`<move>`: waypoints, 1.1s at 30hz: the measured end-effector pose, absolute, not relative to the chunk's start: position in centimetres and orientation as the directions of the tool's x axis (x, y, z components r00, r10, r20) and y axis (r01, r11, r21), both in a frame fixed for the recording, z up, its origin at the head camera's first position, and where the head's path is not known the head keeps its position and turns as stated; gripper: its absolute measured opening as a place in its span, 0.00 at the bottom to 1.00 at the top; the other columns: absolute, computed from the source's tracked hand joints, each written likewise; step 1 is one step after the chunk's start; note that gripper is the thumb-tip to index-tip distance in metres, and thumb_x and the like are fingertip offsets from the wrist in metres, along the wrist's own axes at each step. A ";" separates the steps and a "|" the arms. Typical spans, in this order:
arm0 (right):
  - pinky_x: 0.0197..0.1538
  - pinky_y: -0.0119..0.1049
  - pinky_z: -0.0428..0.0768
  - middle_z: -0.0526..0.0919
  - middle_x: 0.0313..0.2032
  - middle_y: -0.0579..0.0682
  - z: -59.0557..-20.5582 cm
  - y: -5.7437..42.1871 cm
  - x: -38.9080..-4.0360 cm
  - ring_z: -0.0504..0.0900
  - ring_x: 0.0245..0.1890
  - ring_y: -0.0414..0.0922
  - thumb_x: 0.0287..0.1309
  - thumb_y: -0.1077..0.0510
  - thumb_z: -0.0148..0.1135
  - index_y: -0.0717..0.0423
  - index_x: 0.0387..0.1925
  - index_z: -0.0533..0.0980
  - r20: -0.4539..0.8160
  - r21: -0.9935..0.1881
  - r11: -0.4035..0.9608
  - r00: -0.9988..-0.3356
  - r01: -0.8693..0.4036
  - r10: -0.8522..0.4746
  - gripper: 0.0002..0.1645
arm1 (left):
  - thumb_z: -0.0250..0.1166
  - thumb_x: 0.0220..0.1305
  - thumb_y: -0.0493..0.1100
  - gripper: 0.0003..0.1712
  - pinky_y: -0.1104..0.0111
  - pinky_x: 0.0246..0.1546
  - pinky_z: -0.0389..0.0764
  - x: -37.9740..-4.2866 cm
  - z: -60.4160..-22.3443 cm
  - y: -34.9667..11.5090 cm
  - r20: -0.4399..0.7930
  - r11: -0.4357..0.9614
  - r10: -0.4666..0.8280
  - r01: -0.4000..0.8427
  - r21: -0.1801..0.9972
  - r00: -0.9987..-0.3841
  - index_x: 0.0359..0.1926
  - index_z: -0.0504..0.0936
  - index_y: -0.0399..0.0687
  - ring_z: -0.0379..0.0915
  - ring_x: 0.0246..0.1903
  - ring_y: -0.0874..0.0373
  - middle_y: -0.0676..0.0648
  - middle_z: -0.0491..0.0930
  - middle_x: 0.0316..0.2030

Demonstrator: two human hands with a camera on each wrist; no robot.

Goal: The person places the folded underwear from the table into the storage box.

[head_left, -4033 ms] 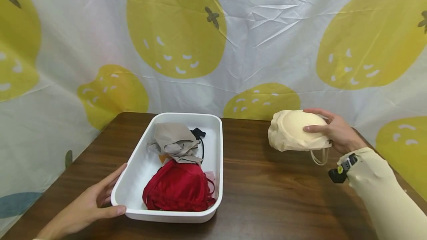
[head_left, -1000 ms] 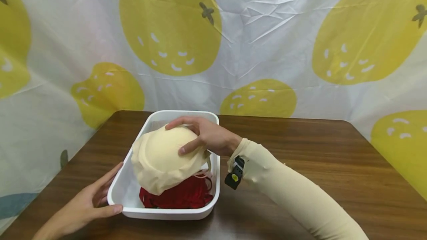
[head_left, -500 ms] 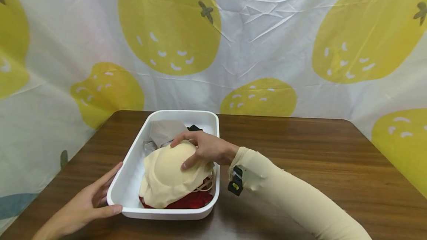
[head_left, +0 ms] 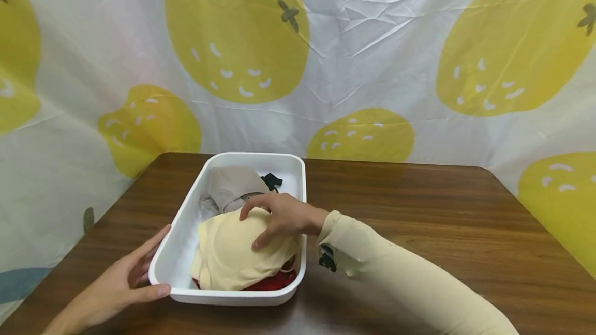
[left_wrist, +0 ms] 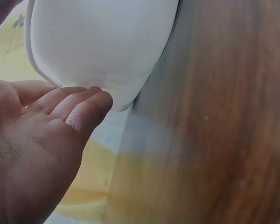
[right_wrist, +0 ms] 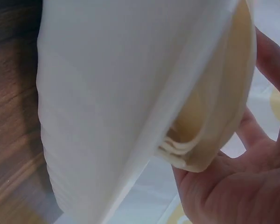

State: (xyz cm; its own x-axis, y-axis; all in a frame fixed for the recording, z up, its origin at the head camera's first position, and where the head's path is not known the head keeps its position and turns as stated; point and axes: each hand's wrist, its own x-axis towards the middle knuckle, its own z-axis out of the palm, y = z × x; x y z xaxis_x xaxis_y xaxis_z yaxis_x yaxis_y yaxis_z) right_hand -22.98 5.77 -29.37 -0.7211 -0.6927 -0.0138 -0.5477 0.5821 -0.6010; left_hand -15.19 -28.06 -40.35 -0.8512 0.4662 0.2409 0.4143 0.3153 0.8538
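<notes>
A cream bra [head_left: 235, 252] lies in the white bin [head_left: 160, 257], over a red bra [head_left: 274, 282] that is mostly covered. My right hand [head_left: 284, 216] holds the cream bra at its right side, with thumb and index finger bent over the cup; the other fingers are hidden in the head view. The cream bra's edge and straps [right_wrist: 210, 140] show above the bin's rim in the right wrist view. My left hand [head_left: 121, 283] rests against the bin's near left corner. Its fingers [left_wrist: 84, 112] lie fairly straight along the outer wall.
Behind the cream bra, a grey-beige garment [head_left: 237, 185] and a small black item [head_left: 272, 180] lie in the bin's far part. The bin stands on a brown wooden table [head_left: 396, 211]. A white curtain [head_left: 363, 66] with yellow fruit print hangs behind it.
My right hand has brought the cream bra from the table's right side into the bin and lowered it over the red bra. My left hand has stayed at the bin's corner.
</notes>
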 end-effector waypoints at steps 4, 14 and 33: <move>0.58 0.33 0.73 0.81 0.58 0.48 -29.5 5.6 -22.7 0.76 0.54 0.45 0.39 0.57 0.84 0.43 0.47 0.80 -0.025 -0.547 0.615 -0.723 -0.568 -0.690 0.30 | 0.67 0.61 0.29 0.58 0.76 0.47 0.82 -15.1 -40.3 -28.0 0.216 0.352 0.450 0.394 0.849 -0.867 0.81 0.41 0.52 0.72 0.57 0.78 0.30 0.53 0.75; 0.59 0.35 0.74 0.83 0.57 0.48 -30.0 5.6 -22.3 0.78 0.56 0.47 0.42 0.52 0.82 0.42 0.49 0.80 -0.040 -0.439 0.652 -0.711 -0.618 -0.702 0.30 | 0.67 0.61 0.27 0.58 0.77 0.48 0.82 -15.2 -40.2 -28.1 0.244 0.324 0.467 0.422 0.847 -0.850 0.81 0.41 0.50 0.71 0.58 0.78 0.74 0.58 0.70; 0.48 0.30 0.74 0.85 0.50 0.48 -29.3 6.3 -22.1 0.78 0.45 0.43 0.42 0.51 0.82 0.43 0.52 0.81 0.007 -0.449 0.591 -0.664 -0.670 -0.748 0.31 | 0.67 0.60 0.27 0.58 0.78 0.49 0.81 -15.2 -40.0 -28.0 0.255 0.294 0.483 0.430 0.854 -0.838 0.81 0.41 0.48 0.71 0.59 0.77 0.78 0.59 0.68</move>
State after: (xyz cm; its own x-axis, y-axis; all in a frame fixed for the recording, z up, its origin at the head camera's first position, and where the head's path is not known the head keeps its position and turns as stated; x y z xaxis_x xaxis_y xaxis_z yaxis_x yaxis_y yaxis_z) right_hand -22.12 6.34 -29.30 -0.6637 -0.7480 0.0069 -0.6704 0.5907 -0.4490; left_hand -15.18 -27.96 -40.04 -0.8377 0.4826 0.2554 0.4298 0.2943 0.8536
